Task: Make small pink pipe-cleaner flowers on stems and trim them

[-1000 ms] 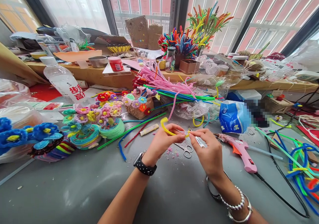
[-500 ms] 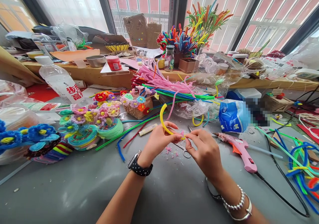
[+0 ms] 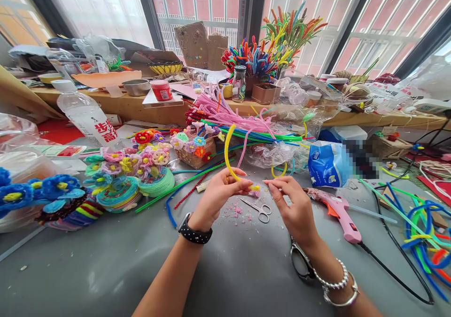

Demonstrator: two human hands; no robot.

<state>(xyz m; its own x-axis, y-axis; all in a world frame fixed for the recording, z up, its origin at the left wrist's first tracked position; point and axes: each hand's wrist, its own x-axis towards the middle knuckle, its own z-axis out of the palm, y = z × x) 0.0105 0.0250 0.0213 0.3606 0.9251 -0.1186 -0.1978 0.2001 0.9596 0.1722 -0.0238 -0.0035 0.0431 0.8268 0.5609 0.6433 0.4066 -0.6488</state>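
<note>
My left hand [image 3: 218, 192] pinches a yellow pipe cleaner [image 3: 228, 152] that curves up and away from the fingers, with a small pink bit [image 3: 254, 193] at its lower end. My right hand [image 3: 294, 204] is beside that end, thumb and forefinger pinched together close to the pink bit; I cannot make out what they hold. Both hands hover over a grey table [image 3: 105, 260]. Small scissors [image 3: 260, 210] lie just below them among pink crumbs [image 3: 239, 211].
A pink glue gun [image 3: 338, 211] with a black cord lies to the right, beside a blue tissue pack [image 3: 326, 164]. Pipe-cleaner flowers [image 3: 134, 171], a basket [image 3: 197, 155] and a water bottle [image 3: 88, 115] crowd the left. Loose pipe cleaners [image 3: 246, 124] pile behind; larger scissors [image 3: 301, 265] sit under my right wrist.
The yellow pipe cleaner has swung from a low arc to standing upright. Both hands rose slightly, and my right fingers shifted off its end.
</note>
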